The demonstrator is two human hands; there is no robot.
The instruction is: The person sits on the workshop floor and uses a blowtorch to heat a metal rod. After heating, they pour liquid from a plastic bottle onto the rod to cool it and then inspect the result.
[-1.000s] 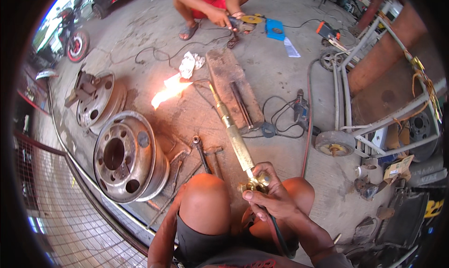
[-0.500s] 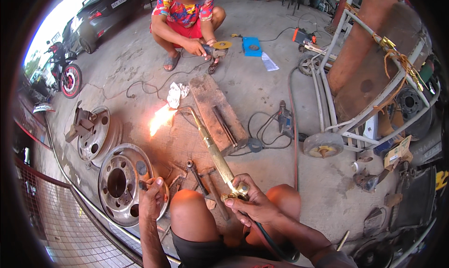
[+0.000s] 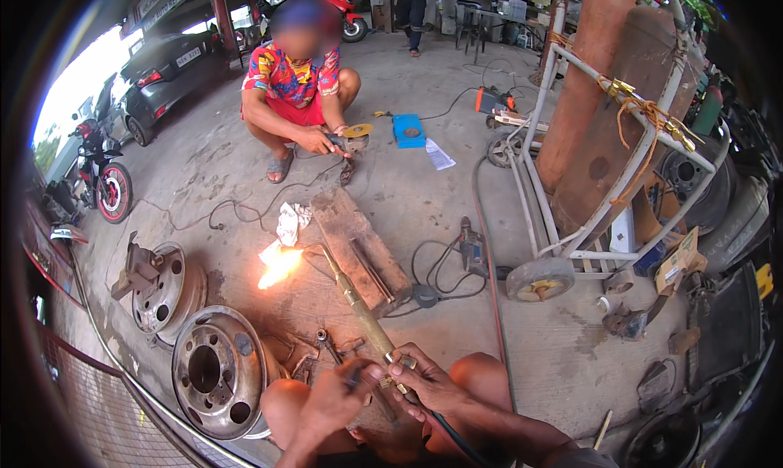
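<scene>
My right hand (image 3: pixel 430 388) is closed around the handle end of a brass cutting torch (image 3: pixel 364 319), near its valves. The torch slants up and left, and a bright orange flame (image 3: pixel 280 267) burns off its bent tip above the floor. My left hand (image 3: pixel 338 403) is beside the torch's valve end, its fingers pinched on a small dark thing (image 3: pixel 352 377) whose kind I cannot make out. Whether the left fingers also touch a valve is unclear. Hoses (image 3: pixel 458 440) run from the torch down past my right wrist.
Two steel wheel rims (image 3: pixel 214 370) are at left, one carrying a rusty metal block (image 3: pixel 137 272). Ahead lies a rusty beam (image 3: pixel 359 243) with rods, beside white crumpled cloth (image 3: pixel 294 221). A person (image 3: pixel 295 101) squats beyond with an angle grinder (image 3: pixel 349 140). At right stands a cylinder cart (image 3: pixel 571 215).
My left hand has moved right, from beside the wheel rim to the torch's valve end. The view has tilted up. The torch stays in my right hand, its flame still burning.
</scene>
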